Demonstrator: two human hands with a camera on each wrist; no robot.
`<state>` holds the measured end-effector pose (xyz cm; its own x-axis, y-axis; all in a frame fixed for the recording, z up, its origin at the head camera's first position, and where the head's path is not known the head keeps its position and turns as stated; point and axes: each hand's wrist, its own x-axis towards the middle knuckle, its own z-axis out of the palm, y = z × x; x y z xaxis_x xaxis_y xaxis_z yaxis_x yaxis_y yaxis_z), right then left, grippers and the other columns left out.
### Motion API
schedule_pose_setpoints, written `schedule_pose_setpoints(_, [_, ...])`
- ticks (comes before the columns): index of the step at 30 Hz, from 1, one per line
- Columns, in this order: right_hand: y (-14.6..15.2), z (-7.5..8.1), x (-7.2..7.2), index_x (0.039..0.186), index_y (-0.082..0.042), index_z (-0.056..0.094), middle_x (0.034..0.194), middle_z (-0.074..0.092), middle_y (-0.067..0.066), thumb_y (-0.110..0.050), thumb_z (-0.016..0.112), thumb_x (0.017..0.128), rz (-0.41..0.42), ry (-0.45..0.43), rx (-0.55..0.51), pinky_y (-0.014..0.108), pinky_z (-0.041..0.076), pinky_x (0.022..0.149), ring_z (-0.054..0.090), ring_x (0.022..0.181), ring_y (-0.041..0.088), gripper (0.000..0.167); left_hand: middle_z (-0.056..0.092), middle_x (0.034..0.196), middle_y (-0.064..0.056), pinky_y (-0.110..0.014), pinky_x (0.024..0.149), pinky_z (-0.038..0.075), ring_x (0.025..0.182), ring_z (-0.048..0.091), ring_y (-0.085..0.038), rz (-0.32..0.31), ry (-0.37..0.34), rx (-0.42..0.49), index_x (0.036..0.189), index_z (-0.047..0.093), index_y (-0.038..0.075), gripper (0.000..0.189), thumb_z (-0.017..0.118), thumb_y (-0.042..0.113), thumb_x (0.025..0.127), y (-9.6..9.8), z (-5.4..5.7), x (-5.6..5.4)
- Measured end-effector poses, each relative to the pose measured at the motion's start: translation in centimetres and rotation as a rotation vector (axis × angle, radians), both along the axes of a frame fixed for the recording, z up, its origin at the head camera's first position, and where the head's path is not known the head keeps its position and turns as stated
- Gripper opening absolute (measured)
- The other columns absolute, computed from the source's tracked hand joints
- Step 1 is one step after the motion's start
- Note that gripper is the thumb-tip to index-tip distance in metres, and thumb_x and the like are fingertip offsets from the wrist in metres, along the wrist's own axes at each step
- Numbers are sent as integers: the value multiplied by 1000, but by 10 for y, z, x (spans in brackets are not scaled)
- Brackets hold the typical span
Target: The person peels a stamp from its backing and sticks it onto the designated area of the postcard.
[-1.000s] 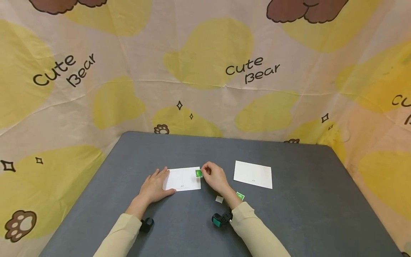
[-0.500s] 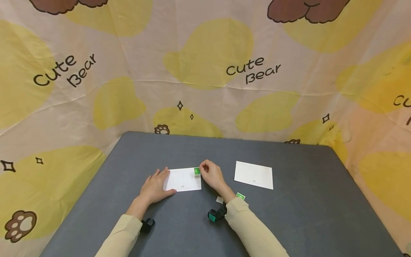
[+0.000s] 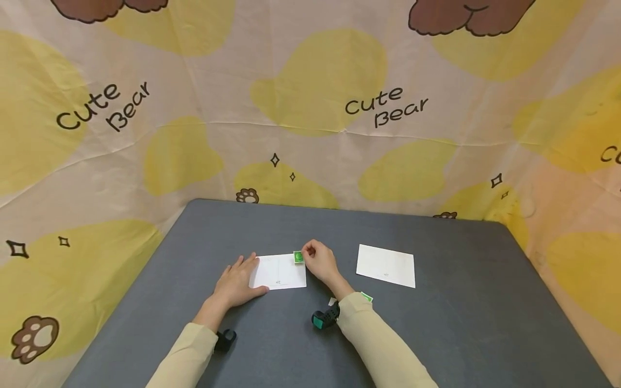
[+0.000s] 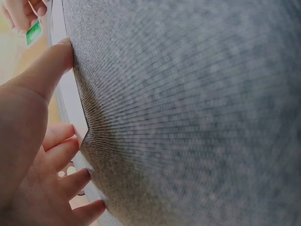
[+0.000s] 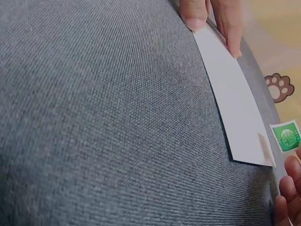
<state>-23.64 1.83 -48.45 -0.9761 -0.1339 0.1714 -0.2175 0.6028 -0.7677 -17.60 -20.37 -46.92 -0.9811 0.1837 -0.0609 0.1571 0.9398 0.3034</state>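
Observation:
A white postcard lies on the grey table, with faint print at its near edge. My left hand rests across the card's left end, fingers spread and thumb at the near edge. At the far right corner, my right hand pinches a small green stamp by its right side. In the right wrist view the stamp, white-bordered with a globe-like design, is held above the card, apart from it. The left wrist view shows the left thumb on the card's edge.
To the right lies a second white card. Partly hidden by the right forearm are another green stamp and a small whitish square. A patterned cloth hangs behind the grey table.
My right hand has shifted slightly left and away from me, bringing the stamp further over the card's far right corner. The left hand stays on the card.

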Motion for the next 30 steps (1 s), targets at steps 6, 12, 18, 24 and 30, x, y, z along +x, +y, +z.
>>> schedule_pose_setpoints(6, [-2,-2,0,81,-12,63,73,57,-1,-14,59,87,-20,-19,24,24,41,60,49,64,10,7,32,147,-15,-61,103,23,134,26,-41,1,6,-5,139,39,2,83,71,45,75,0,1,0])
schedule_pose_setpoints(12, [-4,-1,2,81,-12,63,74,58,0,-15,59,87,-36,-30,29,25,41,61,50,65,11,8,33,147,-15,-61,103,23,134,26,-42,2,10,-4,139,39,2,83,71,44,75,2,5,1])
schedule_pose_setpoints(18, [-7,-4,2,80,-13,63,74,56,-1,-16,60,86,-68,-2,65,26,41,61,50,65,11,8,32,147,-14,-60,104,23,134,26,-41,8,5,-15,139,39,3,83,71,44,75,1,4,0])
schedule_pose_setpoints(24, [-11,-7,2,76,-14,64,71,54,-2,-16,62,84,-124,41,107,27,41,59,49,63,12,8,33,147,-14,-60,104,23,134,27,-41,9,7,-13,139,39,4,83,71,45,75,2,3,0])
schedule_pose_setpoints(30, [-13,-11,3,73,-13,64,70,52,-1,-14,64,81,-157,105,155,28,41,59,49,64,14,8,33,147,-14,-60,104,23,134,27,-41,6,3,-16,139,39,3,83,71,46,75,2,4,1])
